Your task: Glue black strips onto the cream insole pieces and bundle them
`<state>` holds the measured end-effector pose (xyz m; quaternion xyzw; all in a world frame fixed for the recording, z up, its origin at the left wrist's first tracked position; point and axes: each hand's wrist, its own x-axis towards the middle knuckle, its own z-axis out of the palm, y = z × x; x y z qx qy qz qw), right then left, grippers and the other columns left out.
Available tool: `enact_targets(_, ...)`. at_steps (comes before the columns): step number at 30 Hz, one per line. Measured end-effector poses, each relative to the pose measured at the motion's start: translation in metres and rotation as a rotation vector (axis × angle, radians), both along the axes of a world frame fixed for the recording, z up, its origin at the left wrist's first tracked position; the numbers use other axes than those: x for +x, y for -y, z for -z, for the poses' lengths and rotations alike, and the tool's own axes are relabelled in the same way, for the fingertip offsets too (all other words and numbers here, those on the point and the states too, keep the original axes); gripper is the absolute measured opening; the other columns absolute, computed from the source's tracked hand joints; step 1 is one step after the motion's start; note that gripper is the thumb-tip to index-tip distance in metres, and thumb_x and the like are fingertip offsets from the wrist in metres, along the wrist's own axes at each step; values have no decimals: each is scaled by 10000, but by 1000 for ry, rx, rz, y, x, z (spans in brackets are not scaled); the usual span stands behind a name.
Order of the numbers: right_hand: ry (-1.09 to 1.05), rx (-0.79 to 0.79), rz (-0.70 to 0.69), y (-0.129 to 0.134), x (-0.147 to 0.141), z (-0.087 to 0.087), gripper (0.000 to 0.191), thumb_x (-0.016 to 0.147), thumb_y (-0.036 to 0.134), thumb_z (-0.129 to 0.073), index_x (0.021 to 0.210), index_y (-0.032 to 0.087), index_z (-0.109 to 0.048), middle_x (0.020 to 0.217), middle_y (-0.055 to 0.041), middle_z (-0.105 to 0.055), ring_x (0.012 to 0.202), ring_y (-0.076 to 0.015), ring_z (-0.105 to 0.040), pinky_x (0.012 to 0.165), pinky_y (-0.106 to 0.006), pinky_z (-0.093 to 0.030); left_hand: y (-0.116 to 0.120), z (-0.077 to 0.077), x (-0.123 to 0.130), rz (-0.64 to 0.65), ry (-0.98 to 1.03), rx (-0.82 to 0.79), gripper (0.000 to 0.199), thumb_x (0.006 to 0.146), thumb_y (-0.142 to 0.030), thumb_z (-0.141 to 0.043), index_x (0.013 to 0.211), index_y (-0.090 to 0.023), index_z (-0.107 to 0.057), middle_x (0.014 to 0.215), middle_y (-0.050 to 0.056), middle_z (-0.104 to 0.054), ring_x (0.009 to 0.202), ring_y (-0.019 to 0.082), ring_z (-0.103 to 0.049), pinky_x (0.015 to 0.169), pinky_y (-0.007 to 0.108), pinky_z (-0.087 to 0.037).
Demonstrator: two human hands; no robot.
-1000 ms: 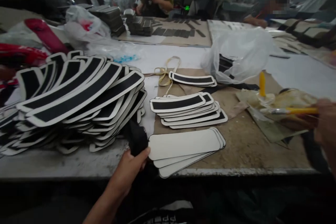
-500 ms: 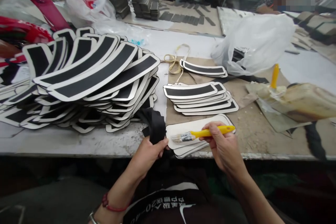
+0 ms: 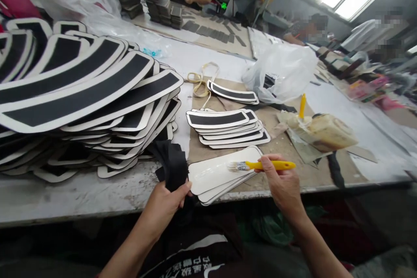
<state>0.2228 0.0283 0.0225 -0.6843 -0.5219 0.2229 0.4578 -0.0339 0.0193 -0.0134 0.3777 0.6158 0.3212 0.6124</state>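
Observation:
My right hand [image 3: 282, 182] grips a yellow-handled paintbrush [image 3: 272, 165], its bristles resting on the top white curved panel [image 3: 215, 169] of a small fanned stack at the table's front edge. A wet, shiny streak runs along that panel left of the bristles. My left hand [image 3: 171, 197] is closed on a bundle of black fabric strips [image 3: 171, 160], with the thumb by the panel's left end. Behind the stack lies a pile of white panels with black strips on them [image 3: 228, 128]. A far larger heap of such panels [image 3: 97, 91] fills the left side.
A glue-stained container [image 3: 332, 132] with another yellow handle [image 3: 302, 106] stands at right. Behind are a clear plastic bag [image 3: 283, 71], a tied yellowish cord [image 3: 200, 82] and a few more panels [image 3: 233, 92]. Co-workers sit across the tables, one beside stacked dark pieces [image 3: 163, 8].
The brush has moved right along the top panel, from near its left end toward its right part. My left hand keeps hold of the black strips. The view has swung right.

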Motion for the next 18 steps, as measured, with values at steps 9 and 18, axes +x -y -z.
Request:
enact_targets(9,380,190,-43,-1,42,-1,151,891,341,-550,841,199,-568,817,-30,-557,733,-180,-585,684,-330,-481,3,2,2,-19,-48,-3,420,658,-565,-644,575,-158,-587,463,-24,-448,456,112,-390,435,217,-285)
enact_targets(18,576,377,-139,4,45,-27,66,900,209,-523,845,216,-558,789,-39,-568,770,-192,-548,720,-342,-454,0,11,2,7,-108,46,508,604,-662,-622,544,-157,-597,430,-21,-428,443,122,-383,451,238,-297)
